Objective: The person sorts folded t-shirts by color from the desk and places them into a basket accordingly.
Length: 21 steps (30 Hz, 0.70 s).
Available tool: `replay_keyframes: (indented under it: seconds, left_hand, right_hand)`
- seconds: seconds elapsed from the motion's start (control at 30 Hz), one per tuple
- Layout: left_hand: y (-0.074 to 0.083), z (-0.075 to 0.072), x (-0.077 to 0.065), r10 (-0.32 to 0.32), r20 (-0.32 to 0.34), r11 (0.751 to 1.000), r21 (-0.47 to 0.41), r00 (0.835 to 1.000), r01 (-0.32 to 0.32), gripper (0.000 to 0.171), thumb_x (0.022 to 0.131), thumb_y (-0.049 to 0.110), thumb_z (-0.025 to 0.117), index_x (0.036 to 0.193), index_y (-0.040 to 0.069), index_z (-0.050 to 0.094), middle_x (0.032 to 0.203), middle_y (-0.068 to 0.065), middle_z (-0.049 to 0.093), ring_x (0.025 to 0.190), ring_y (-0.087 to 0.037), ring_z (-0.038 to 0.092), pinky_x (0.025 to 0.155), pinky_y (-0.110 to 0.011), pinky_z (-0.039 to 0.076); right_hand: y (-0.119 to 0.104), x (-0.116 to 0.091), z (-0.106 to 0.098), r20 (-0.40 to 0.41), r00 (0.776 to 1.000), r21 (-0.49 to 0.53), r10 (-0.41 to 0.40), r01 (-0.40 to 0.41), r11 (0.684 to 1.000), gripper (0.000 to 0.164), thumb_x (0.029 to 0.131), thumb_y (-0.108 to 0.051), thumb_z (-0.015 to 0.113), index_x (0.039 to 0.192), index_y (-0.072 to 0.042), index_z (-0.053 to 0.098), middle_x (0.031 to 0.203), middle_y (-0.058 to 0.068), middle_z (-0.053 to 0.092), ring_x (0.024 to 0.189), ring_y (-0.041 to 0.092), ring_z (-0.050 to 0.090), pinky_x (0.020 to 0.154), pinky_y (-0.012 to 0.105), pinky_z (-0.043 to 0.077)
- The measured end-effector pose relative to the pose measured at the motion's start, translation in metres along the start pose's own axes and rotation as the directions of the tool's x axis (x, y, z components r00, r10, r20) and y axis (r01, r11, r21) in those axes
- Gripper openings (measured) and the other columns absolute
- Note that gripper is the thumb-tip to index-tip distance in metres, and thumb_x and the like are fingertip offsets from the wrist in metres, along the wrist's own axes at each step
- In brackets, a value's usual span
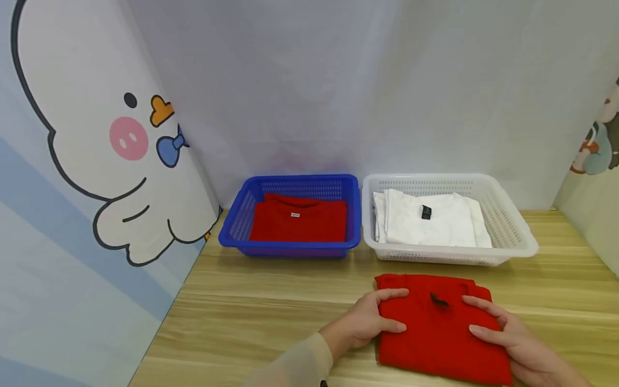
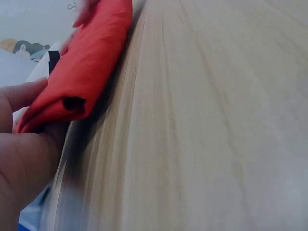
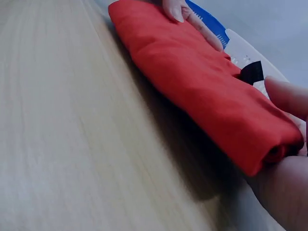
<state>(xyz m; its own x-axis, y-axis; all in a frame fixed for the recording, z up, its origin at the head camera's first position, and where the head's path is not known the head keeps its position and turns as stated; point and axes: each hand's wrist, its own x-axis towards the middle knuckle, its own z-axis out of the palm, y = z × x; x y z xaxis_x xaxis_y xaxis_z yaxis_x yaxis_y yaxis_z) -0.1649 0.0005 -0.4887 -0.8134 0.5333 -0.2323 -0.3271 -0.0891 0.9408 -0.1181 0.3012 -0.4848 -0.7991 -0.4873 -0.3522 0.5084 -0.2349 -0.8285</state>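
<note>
A folded red T-shirt with a dark neck label lies over the table in front of the baskets. At its left edge my left hand grips it, thumb and index finger on top and other fingers tucked beneath. My right hand holds the opposite edge in the same way. Both wrist views show the shirt as a thick folded bundle, with a shadow on the wood below its near side. In the right wrist view its folded end sits between the right thumb and the hand below.
A blue basket at the back holds a folded red shirt. Right beside it, a white basket holds folded white shirts. Behind them hangs a pale curtain; a cartoon-printed panel stands left of the wooden table.
</note>
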Motion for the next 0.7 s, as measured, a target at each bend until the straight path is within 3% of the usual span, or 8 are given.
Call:
replay_keyframes:
  seconds: [0.2,0.47,0.7]
  left_hand:
    - [0.006,-0.010,-0.008,0.063,0.038,0.998,0.003,0.997,-0.063,0.068,0.080,-0.014,0.067,0.134,0.026,0.057,0.128,-0.002,0.056,0.113,-0.020,0.055,0.092,-0.034,0.050]
    - [0.026,-0.018,-0.023,0.104,0.087,0.993,0.047,0.991,-0.108,0.071,0.081,-0.008,0.069,0.138,0.031,0.053,0.132,0.001,0.053,0.117,-0.018,0.053,0.093,-0.032,0.049]
    - [0.050,-0.032,-0.039,0.136,0.080,0.981,0.130,0.988,-0.145,0.066,0.084,0.002,0.072,0.138,0.034,0.052,0.131,0.000,0.053,0.115,-0.020,0.054,0.088,-0.035,0.053]
  right_hand:
    - [0.002,0.000,0.013,-0.084,0.993,-0.100,-0.086,0.078,0.992,0.054,0.101,-0.007,0.047,0.144,-0.038,0.038,0.125,-0.004,0.055,0.109,0.025,0.060,0.092,0.049,0.049]
    - [-0.005,-0.004,0.030,-0.119,0.977,-0.245,-0.176,0.143,0.959,0.059,0.099,-0.006,0.051,0.149,-0.028,0.031,0.124,-0.004,0.057,0.105,0.024,0.063,0.087,0.048,0.052]
    - [-0.024,0.000,0.055,-0.041,0.961,-0.305,-0.273,0.248,0.919,0.059,0.097,0.000,0.052,0.149,-0.020,0.031,0.126,0.000,0.057,0.105,0.025,0.064,0.085,0.049,0.052]
